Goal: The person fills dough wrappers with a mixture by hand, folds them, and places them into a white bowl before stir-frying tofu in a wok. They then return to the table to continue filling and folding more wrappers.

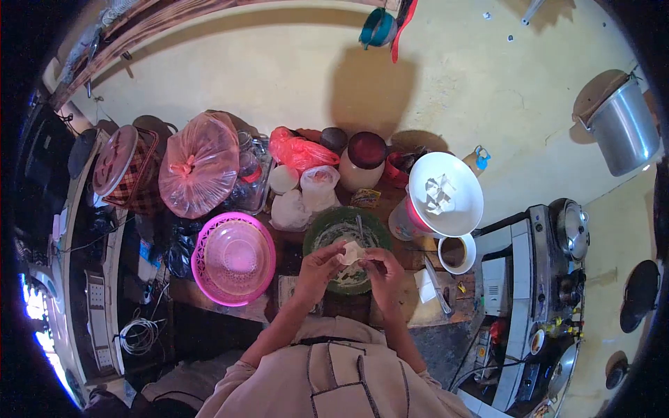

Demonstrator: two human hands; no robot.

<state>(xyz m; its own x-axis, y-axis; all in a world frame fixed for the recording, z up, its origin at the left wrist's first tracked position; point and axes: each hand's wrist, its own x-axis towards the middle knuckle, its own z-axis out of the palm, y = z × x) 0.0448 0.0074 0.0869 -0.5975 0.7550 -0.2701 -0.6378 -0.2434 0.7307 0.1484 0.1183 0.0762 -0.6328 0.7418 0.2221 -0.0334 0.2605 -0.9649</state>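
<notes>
Between my fingertips is a small, thin, pale piece that looks like dough [352, 252]. My left hand [321, 267] pinches its left side, and my right hand [382, 272] closes on its right edge. Both hands are over a green basin [313, 228] whose inside is smeared with a whitish paste. A spoon [359, 224] leans inside the basin. Several similar pale pieces [439, 194] lie in a white bowl [465, 209] to the upper right, raised above the table. The hands and the held piece cover part of the basin.
Left of the basin stands a pink basket [202, 268]. White plastic bags [289, 211], a jar with a dark red lid [362, 174] and a tied pink bag [202, 167] line the back. At right are a cup of dark liquid [468, 263], a knife [437, 285] and a stove [550, 244].
</notes>
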